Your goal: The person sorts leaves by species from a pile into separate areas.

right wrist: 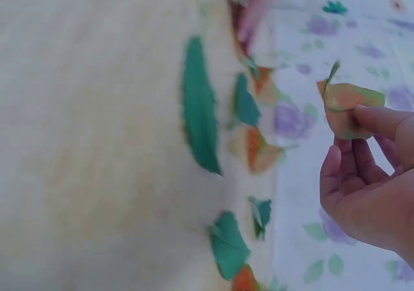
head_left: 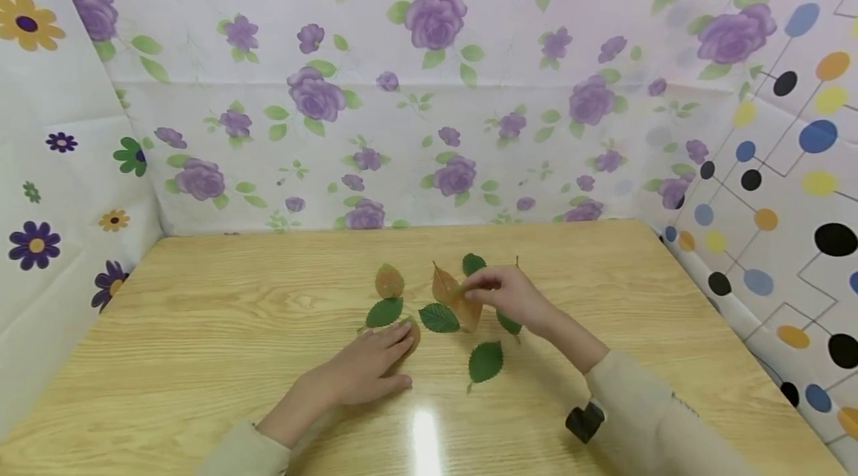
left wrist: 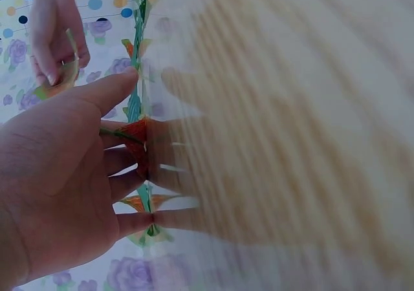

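Observation:
My right hand point(head_left: 515, 297) pinches an orange-brown leaf point(head_left: 472, 312) between thumb and fingers, above the table. In the right wrist view that leaf point(right wrist: 349, 107) shows green edging and a stem pointing up. My left hand point(head_left: 365, 366) lies flat with straight fingers, its fingertips touching another orange-brown leaf point(head_left: 413, 336) and partly covering it. Green leaves point(head_left: 384, 312), point(head_left: 439, 317) lie between the hands, and a pointed orange leaf point(head_left: 442, 284) lies beside the right fingertips. Nearer the front is a larger green leaf point(head_left: 485, 362).
A yellow-orange leaf point(head_left: 389, 281) lies behind the left hand. Green leaves point(head_left: 473, 264), point(head_left: 508, 323) lie around the right hand, one partly hidden by it. Patterned cloth point(head_left: 402, 126) walls stand behind and beside the wooden table point(head_left: 234, 297). A black device point(head_left: 585, 421) sits at the right sleeve.

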A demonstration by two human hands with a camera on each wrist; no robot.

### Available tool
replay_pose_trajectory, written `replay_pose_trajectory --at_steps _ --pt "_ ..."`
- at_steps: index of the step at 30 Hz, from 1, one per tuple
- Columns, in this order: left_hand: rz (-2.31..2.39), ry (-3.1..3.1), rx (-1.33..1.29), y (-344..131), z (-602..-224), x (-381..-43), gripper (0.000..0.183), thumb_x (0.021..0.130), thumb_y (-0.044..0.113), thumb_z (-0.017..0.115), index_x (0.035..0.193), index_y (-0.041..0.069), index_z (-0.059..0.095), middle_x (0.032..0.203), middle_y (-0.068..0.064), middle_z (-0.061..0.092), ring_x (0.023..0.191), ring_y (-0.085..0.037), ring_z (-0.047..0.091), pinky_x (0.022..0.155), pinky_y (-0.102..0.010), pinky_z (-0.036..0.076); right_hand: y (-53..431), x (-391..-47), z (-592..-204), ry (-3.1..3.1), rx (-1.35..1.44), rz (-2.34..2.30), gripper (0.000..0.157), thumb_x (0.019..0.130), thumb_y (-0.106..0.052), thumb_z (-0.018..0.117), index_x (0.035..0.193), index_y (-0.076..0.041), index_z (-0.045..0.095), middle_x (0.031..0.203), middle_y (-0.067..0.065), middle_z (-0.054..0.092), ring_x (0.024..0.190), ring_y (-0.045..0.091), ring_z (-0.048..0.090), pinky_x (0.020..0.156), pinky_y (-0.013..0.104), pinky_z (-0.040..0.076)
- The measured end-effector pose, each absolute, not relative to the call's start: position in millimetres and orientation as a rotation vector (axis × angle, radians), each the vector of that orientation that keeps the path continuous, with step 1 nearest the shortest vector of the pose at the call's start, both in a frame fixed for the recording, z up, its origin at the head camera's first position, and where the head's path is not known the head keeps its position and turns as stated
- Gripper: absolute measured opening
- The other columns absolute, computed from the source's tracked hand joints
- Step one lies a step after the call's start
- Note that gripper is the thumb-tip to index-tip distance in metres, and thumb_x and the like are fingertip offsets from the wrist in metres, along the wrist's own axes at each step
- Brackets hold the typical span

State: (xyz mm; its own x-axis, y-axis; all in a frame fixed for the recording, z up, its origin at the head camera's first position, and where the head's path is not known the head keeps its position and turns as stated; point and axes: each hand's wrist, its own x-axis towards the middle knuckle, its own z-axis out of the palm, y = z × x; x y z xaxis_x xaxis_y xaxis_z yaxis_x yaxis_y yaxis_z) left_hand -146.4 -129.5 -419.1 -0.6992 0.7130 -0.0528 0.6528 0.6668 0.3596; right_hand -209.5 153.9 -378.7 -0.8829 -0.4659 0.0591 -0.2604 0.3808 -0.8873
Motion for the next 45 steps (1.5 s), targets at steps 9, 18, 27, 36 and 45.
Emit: replay_pose_trajectory --at_steps 9,18,27,36,45 --pt "0.481 2.681 1.091 -130 -414 -144 0.063 0.100 0.038 0.051 0.143 -0.006 0.039 0.153 -0.022 0.026 0.140 -0.039 0.025 0.108 -0.060 0.022 185 -249 -352 2.471 -0.409 -1.686 0.031 0.094 -0.003 0.059 0.124 0.005 0.060 0.121 0.018 0.063 0.115 0.030 0.056 0.098 0.038 0.044" --pt "0.505 2.677 1.094 -130 -414 -142 0.063 0.100 0.038 0.051 0.143 -0.008 0.038 0.153 -0.023 0.026 0.140 -0.039 0.024 0.108 -0.062 0.022 226 -280 -330 2.586 -0.274 -1.695 0.035 0.094 -0.010 0.064 0.120 0.010 0.056 0.115 0.019 0.061 0.109 0.027 0.055 0.101 0.041 0.042" --pt "0.531 2.657 1.070 -130 -414 -143 0.064 0.100 0.038 0.051 0.143 -0.006 0.038 0.154 -0.022 0.025 0.140 -0.039 0.023 0.108 -0.062 0.021 269 -304 -317 2.707 -0.023 -1.685 0.041 0.095 -0.020 0.064 0.127 0.005 0.056 0.124 0.012 0.055 0.101 0.015 0.054 0.089 0.027 0.049" --pt "0.551 2.666 1.026 -132 -416 -146 0.066 0.100 0.044 0.047 0.144 -0.005 0.038 0.154 -0.020 0.025 0.141 -0.038 0.023 0.109 -0.061 0.020 303 -322 -335 2.637 0.142 -1.780 0.046 0.097 -0.019 0.061 0.135 0.005 0.050 0.127 0.009 0.055 0.094 0.003 0.056 0.100 0.032 0.043" --pt "0.559 2.647 1.026 -133 -420 -144 0.063 0.104 0.045 0.036 0.145 -0.003 0.036 0.155 -0.017 0.021 0.142 -0.035 0.019 0.110 -0.061 0.018 328 -328 -377 2.547 0.271 -1.850 0.018 0.095 -0.015 0.064 0.108 -0.002 0.064 0.103 -0.005 0.055 0.083 0.001 0.056 0.103 0.041 0.041"
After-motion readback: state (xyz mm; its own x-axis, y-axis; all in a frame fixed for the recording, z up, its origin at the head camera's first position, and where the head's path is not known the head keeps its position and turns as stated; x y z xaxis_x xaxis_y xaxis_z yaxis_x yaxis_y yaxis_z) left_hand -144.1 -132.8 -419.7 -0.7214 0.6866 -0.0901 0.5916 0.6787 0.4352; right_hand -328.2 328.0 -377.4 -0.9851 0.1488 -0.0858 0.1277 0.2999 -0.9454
